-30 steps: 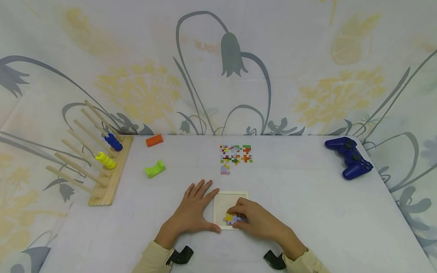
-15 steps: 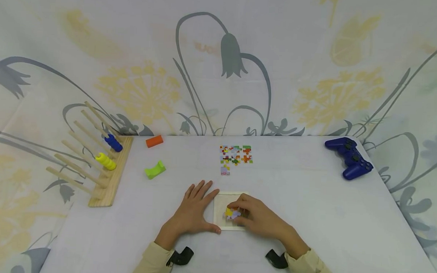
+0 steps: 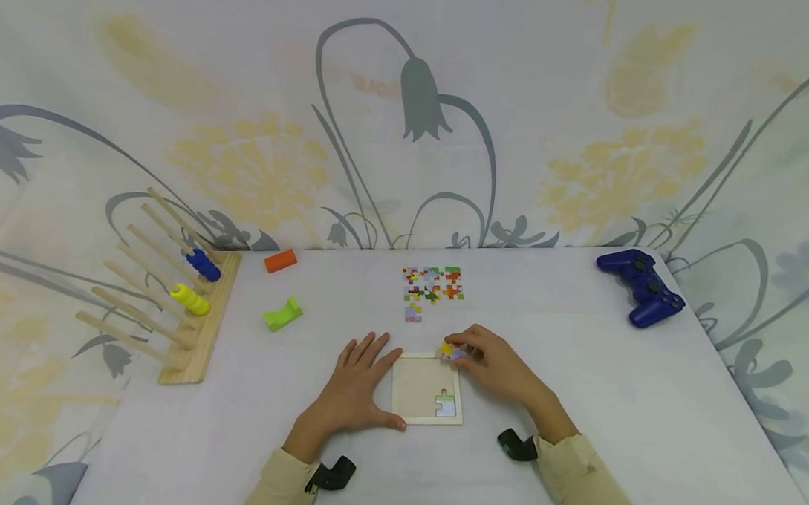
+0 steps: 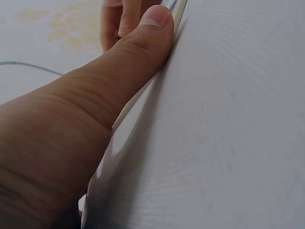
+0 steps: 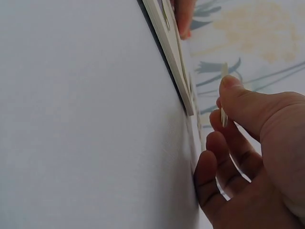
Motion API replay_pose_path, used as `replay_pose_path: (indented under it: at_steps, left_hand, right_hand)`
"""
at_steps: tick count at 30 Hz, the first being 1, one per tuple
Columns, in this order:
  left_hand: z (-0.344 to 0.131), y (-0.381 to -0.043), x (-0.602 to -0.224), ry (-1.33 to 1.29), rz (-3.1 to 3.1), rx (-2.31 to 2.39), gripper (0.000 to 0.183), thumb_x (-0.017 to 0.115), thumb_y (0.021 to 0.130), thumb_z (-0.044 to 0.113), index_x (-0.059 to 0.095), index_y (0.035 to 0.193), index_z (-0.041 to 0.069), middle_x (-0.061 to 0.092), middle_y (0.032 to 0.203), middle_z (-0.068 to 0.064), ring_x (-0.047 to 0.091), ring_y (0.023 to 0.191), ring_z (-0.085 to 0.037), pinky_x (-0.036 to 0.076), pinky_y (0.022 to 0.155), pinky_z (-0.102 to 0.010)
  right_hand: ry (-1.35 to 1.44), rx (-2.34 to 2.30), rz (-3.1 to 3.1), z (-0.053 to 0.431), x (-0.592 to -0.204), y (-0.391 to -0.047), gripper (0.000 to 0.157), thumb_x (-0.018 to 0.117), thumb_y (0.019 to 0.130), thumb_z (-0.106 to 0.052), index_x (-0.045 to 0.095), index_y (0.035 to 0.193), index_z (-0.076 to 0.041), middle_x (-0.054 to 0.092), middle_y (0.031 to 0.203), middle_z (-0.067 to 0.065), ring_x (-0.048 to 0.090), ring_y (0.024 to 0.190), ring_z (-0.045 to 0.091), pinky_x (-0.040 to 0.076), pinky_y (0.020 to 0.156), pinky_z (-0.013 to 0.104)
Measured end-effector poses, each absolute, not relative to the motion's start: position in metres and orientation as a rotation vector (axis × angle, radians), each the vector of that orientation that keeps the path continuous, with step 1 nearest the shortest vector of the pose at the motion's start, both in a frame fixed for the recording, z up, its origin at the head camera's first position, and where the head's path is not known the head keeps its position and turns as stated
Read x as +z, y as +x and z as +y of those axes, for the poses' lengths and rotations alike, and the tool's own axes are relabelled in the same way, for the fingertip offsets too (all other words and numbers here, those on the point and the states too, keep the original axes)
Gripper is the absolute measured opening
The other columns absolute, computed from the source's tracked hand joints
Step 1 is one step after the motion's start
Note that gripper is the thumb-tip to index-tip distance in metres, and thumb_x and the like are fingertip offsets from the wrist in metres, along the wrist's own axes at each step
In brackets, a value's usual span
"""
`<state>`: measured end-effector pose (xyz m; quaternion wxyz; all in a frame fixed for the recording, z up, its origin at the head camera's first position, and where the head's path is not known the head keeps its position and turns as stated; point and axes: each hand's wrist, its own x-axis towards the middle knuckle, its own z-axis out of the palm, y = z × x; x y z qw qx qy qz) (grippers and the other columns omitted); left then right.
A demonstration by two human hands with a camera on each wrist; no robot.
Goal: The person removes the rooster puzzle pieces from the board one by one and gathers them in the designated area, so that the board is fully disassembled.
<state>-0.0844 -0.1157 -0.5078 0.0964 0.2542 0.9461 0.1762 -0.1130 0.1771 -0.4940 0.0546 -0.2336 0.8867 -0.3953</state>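
Note:
My right hand [image 3: 497,366] pinches a yellow-and-lilac jigsaw piece [image 3: 449,351] between thumb and fingers, over the far right corner of a square wooden puzzle frame [image 3: 461,388]. In the right wrist view the held puzzle piece [image 5: 224,114] shows edge-on. My left hand [image 3: 349,388] lies with spread fingers along the frame's left side, thumb and forefinger at its corners. One lilac-and-green jigsaw piece [image 3: 445,405] sits in the frame's near right corner. Beyond the frame, several colourful jigsaw pieces [image 3: 433,284] lie in rows on the white cloth.
At the left stands a wooden peg rack [image 3: 204,335] with blue rings [image 3: 203,265] and yellow rings [image 3: 190,299]. Near it lie an orange block [image 3: 281,261] and a green curved block [image 3: 283,314]. A blue game controller [image 3: 641,287] rests at the far right.
My right hand has lifted the yellow-and-lilac piece away from the frame's lower part to its far right corner, uncovering the piece in the near right corner. The left hand stays in place.

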Motion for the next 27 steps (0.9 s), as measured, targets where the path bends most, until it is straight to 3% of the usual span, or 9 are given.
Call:
replay_pose_path:
  at_steps: [9, 17, 27]
  left_hand:
    - [-0.118, -0.085, -0.51, 0.739, 2.805, 0.528, 0.118, 0.08, 0.063, 0.078, 0.038, 0.159, 0.022, 0.023, 0.171, -0.007, 0.015, 0.159, -0.033, 0.014, 0.127, -0.059]
    - [-0.116, -0.085, -0.509, 0.756, 2.807, 0.561, 0.118, 0.082, 0.063, 0.075, 0.04, 0.158, 0.019, 0.024, 0.17, -0.009, 0.016, 0.159, -0.034, 0.015, 0.127, -0.059]
    - [-0.117, -0.085, -0.51, 0.754, 2.812, 0.569, 0.117, 0.083, 0.063, 0.074, 0.041, 0.157, 0.019, 0.026, 0.169, -0.009, 0.018, 0.158, -0.035, 0.016, 0.126, -0.06]
  right_hand:
    - [-0.618, -1.17, 2.734, 0.165, -0.497, -0.143, 0.033, 0.073, 0.095, -0.014, 0.07, 0.127, -0.012, 0.065, 0.105, -0.002, 0.057, 0.092, 0.011, 0.052, 0.083, 0.029]
    - [-0.47, -1.042, 2.781, 0.16, -0.5, -0.154, 0.039, 0.076, 0.093, -0.018, 0.067, 0.13, -0.007, 0.065, 0.117, 0.007, 0.061, 0.102, 0.02, 0.053, 0.09, 0.039]
    - [-0.35, -1.094, 2.794, 0.161, -0.504, -0.156, 0.027, 0.078, 0.091, -0.02, 0.073, 0.117, -0.011, 0.065, 0.108, 0.006, 0.057, 0.092, 0.017, 0.05, 0.083, 0.033]
